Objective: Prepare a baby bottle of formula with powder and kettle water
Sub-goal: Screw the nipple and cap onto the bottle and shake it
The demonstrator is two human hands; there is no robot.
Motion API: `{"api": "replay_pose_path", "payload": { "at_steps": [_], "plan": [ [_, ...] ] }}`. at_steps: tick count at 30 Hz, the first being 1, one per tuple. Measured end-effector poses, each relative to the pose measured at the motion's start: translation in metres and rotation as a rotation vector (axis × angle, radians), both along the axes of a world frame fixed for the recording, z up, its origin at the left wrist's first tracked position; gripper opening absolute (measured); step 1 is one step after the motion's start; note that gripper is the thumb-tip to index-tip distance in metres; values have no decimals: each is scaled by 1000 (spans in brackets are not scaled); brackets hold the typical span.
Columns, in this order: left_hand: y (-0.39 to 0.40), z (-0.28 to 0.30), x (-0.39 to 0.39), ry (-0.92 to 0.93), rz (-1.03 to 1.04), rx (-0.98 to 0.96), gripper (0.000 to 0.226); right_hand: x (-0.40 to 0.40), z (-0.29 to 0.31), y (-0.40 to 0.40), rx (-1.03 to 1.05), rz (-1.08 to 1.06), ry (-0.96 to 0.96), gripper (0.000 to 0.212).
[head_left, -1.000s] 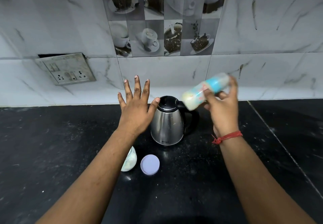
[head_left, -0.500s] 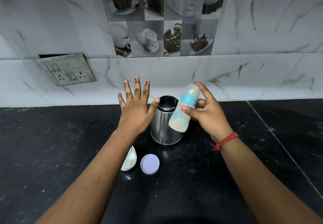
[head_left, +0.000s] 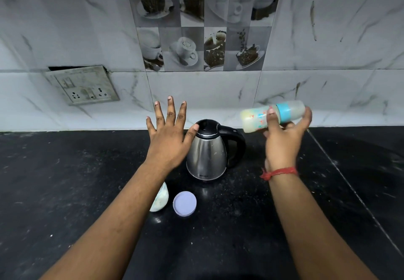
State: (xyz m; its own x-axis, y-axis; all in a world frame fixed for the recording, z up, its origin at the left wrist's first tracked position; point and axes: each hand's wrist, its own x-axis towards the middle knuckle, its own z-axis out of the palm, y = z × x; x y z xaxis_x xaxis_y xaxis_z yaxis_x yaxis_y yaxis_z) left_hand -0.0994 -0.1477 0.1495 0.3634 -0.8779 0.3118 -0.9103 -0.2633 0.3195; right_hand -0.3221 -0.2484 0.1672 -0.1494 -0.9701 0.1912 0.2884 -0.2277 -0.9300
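**A:** Start at the left. What is the left hand (head_left: 169, 135) doing?

**B:** It holds nothing. It hangs flat and palm down above the black counter (head_left: 65, 192), fingers straight and spread. Its thumb tip lies at the left edge of the lid of the steel kettle (head_left: 207, 155); whether it touches I cannot tell.

**A:** And nearer than that hand?

**B:** A pale container (head_left: 160, 198), half hidden by the left forearm, with a lilac lid (head_left: 184, 203) lying flat just to its right. Both sit on the counter near the person, in front of the kettle.

**A:** Then the bottle?

**B:** The baby bottle (head_left: 271, 115) is in the air to the right of the kettle and above its handle, clear of both. The right hand (head_left: 284, 139) grasps it from below, thumb across the body beside the blue collar and fingers curled behind the cap end.

**A:** How does its long axis run?

**B:** Nearly level, left to right. The base points left toward the kettle and the capped end points right, slightly raised. Milky liquid shows inside.

**A:** So which hand matters next?

**B:** The right, I judge. It alone has the bottle, and the left is well apart from it, across the kettle. With collar and cap on and the bottle sideways, this looks like mixing by shaking.
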Motion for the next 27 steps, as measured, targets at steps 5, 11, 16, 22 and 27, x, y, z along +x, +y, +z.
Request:
{"api": "replay_pose_path", "payload": {
  "at_steps": [5, 11, 16, 22, 27],
  "plan": [
    [-1, -1, -5, -19, -21, -9, 83, 16, -25, 20, 13, 458, 397, 81],
    [7, -5, -4, -11, -5, -7, 85, 7, -19, 21, -49, 180, 198, 79],
    [9, -16, -13, -11, -19, 12, 83, 2, -38, 34, 6, 441, 348, 73],
    [23, -51, -29, 4, -29, 86, 82, -6, -56, 41, 82, 429, 325, 79],
    [35, -84, -43, -5, -47, 145, 82, -15, -82, 45, 121, 455, 448, 95]
  ]
}}
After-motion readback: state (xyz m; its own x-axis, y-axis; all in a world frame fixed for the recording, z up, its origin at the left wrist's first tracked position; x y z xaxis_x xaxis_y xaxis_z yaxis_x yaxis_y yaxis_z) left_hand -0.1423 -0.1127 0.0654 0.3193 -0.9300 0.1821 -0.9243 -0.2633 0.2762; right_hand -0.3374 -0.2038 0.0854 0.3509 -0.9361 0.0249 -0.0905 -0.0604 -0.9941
